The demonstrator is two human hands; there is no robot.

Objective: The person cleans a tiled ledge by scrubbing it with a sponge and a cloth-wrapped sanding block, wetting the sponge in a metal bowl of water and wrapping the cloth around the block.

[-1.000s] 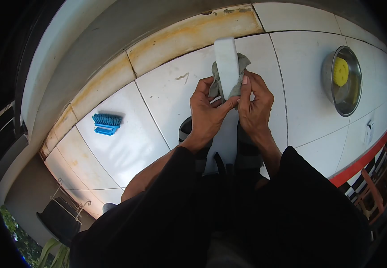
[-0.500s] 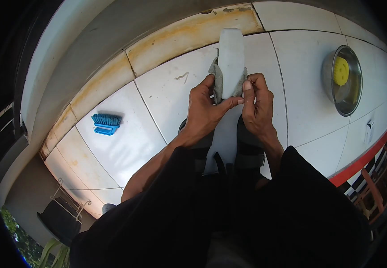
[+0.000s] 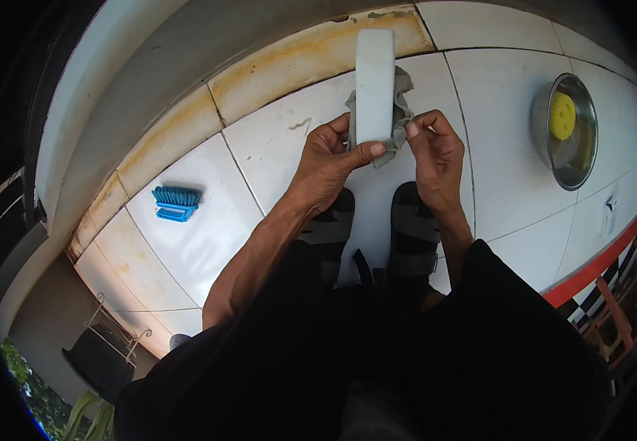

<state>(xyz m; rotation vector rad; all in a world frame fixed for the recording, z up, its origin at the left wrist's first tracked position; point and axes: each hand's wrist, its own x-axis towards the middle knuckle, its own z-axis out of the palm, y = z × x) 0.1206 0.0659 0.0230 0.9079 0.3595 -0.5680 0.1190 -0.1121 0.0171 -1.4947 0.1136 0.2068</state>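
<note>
A long white block point(image 3: 375, 87) is held lengthwise away from me, above the tiled floor. Behind it and along its right side lies a crumpled grey-green cloth point(image 3: 401, 112). My left hand point(image 3: 327, 163) grips the near end of the block, its thumb across the white face and its fingers behind, over the cloth. With thumb and forefinger, my right hand point(image 3: 437, 156) pinches the cloth's edge just right of the block.
A blue brush point(image 3: 176, 203) lies on the tiles at left. At right stands a metal bowl point(image 3: 585, 140) with a yellow round brush point(image 3: 562, 116) inside. My sandalled feet are below the hands. A red edge point(image 3: 601, 259) runs at lower right, a black chair point(image 3: 98, 361) at lower left.
The block and cloth have moved farther from my body. My right hand has shifted right, drawing the cloth's edge out from the block, and more of the sandals shows.
</note>
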